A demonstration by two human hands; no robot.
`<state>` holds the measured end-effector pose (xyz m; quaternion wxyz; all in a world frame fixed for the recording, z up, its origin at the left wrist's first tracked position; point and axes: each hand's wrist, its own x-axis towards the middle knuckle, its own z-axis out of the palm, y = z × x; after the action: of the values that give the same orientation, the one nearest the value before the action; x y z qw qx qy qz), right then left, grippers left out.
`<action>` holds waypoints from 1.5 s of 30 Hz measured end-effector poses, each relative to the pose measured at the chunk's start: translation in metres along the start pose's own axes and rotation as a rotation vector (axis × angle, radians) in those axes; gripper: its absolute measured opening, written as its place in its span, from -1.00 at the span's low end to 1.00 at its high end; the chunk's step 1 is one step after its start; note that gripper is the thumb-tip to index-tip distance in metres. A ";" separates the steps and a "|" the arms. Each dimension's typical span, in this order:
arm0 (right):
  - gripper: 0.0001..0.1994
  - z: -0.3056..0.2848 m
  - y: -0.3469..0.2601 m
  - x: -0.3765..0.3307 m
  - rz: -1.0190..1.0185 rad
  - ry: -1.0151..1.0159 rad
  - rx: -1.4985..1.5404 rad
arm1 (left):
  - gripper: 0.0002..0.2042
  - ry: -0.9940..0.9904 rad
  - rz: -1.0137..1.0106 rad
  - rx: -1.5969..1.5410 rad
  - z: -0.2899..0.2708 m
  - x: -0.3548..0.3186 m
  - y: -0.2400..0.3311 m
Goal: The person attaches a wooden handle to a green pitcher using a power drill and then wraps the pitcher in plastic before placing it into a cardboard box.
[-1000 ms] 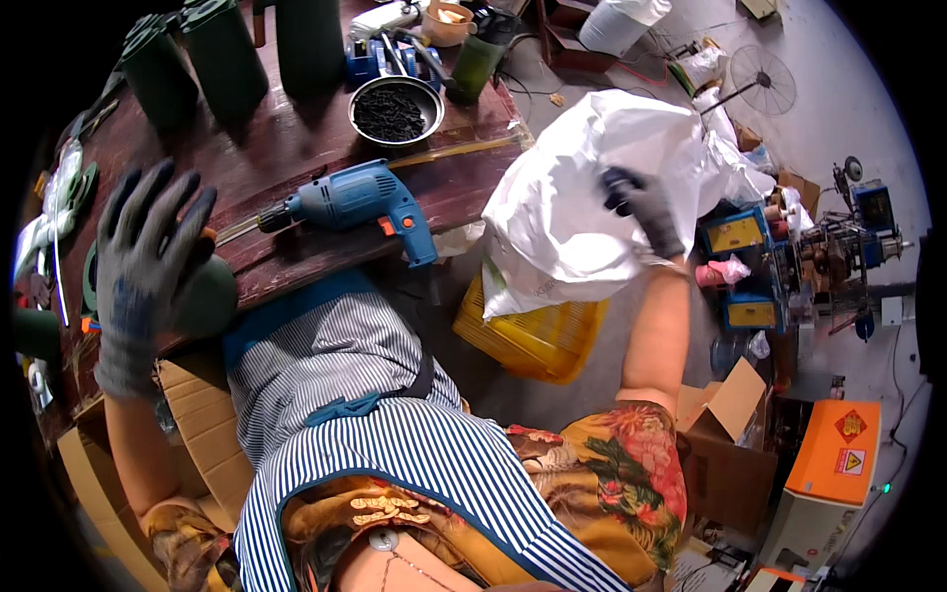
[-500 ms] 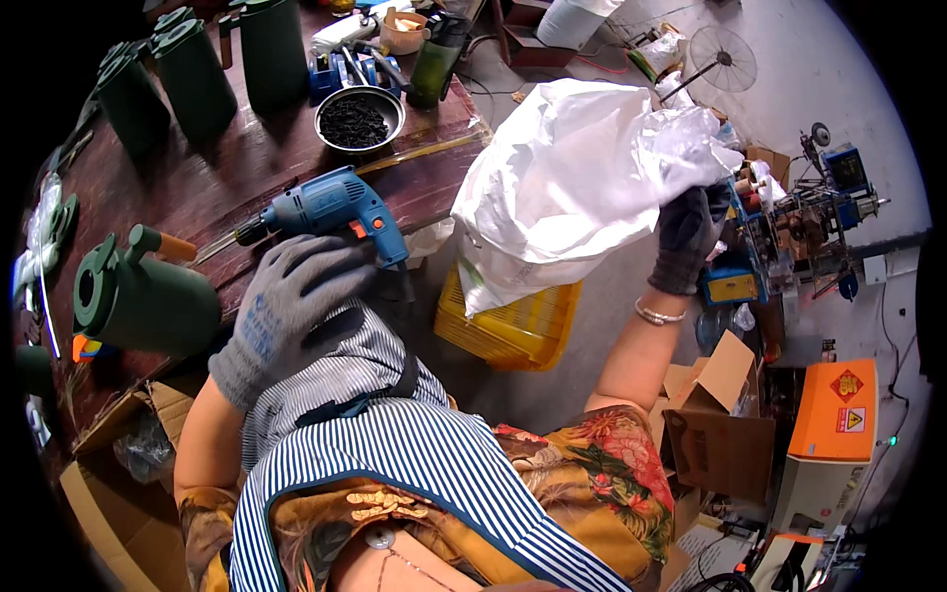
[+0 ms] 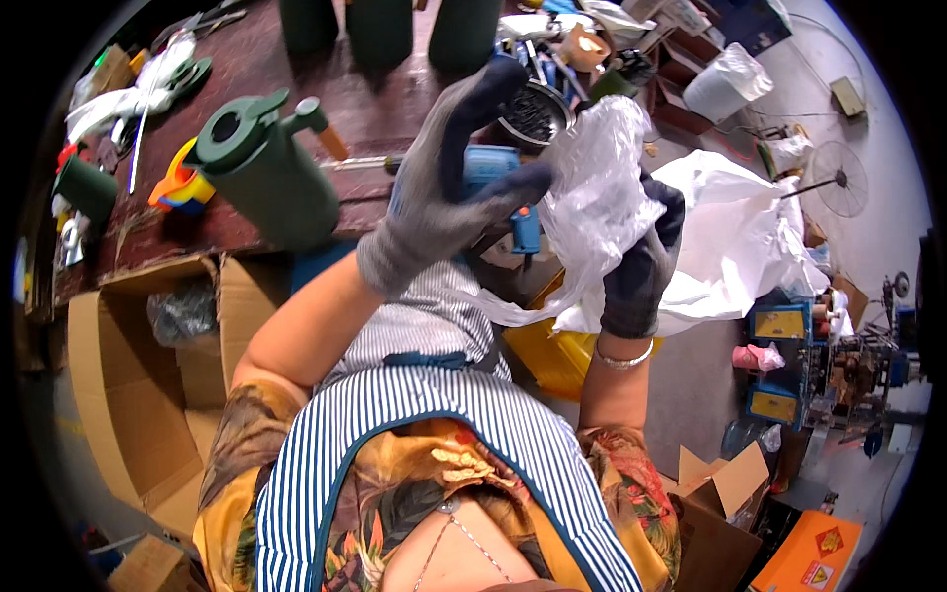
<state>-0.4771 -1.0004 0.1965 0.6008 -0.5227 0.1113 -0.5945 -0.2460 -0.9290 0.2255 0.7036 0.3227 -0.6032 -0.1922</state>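
Observation:
Raised over the table edge, my left hand (image 3: 434, 187) in a grey and dark-blue glove has its thumb and fingers spread apart. Its thumb tip is close to a thin clear plastic bag (image 3: 597, 163), and I cannot tell whether they touch. My gloved right hand (image 3: 646, 261) grips that crumpled bag, which hangs down toward my apron. Behind it spreads a large white sack (image 3: 730, 217). A blue power drill (image 3: 526, 229) lies on the table, mostly hidden by my left hand. To the left stands a dark green lidded jug (image 3: 271, 187).
More green jugs (image 3: 380, 30) line the far table (image 3: 237, 59), beside a bowl of dark screws (image 3: 533, 113). Below the sack is a yellow basket (image 3: 552, 360). Open cardboard boxes (image 3: 118, 395) stand at left and right. A machine (image 3: 848, 355) and a fan (image 3: 838, 178) are at the right.
My right hand has come out of the white sack area with a clear plastic bag in its grip. My left hand has risen from beside the drill, fingers spreading. The view has shifted left.

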 end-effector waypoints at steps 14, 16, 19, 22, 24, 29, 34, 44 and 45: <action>-0.70 0.034 0.054 0.000 0.256 0.035 0.389 | -0.44 0.126 -0.393 -0.371 -0.016 -0.013 -0.003; -0.71 0.013 0.066 0.008 0.169 -0.078 0.484 | -0.67 0.375 -0.529 -0.565 -0.033 -0.018 -0.025; -0.69 0.023 0.067 0.002 0.132 -0.113 0.564 | -0.73 0.241 -0.432 -1.123 -0.063 -0.044 -0.062; -0.67 0.030 0.071 -0.005 0.271 -0.164 0.666 | -0.50 0.325 -0.582 -0.934 -0.058 -0.043 -0.058; -0.66 0.025 0.071 -0.004 0.294 -0.178 0.571 | -0.34 0.268 -0.659 -1.023 -0.057 -0.032 -0.032; -0.64 0.017 0.077 0.000 0.362 -0.190 0.702 | -0.38 0.220 -0.607 -0.703 -0.060 -0.052 -0.040; -0.59 0.007 0.091 0.006 0.515 -0.164 0.828 | -0.51 -0.014 -0.477 -0.772 -0.069 -0.053 -0.042; -0.46 0.118 0.025 -0.003 -0.119 -0.387 -0.661 | -0.81 0.185 -0.235 -0.905 -0.062 -0.050 -0.026; -0.52 0.119 0.035 0.006 -0.243 -0.442 -0.849 | -0.81 0.299 -0.242 -0.823 -0.060 -0.049 -0.018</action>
<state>-0.3653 -0.9555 0.2240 0.2705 -0.8441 0.1517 -0.4374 -0.1951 -0.8969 0.1738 0.8251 0.1086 -0.3263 -0.4483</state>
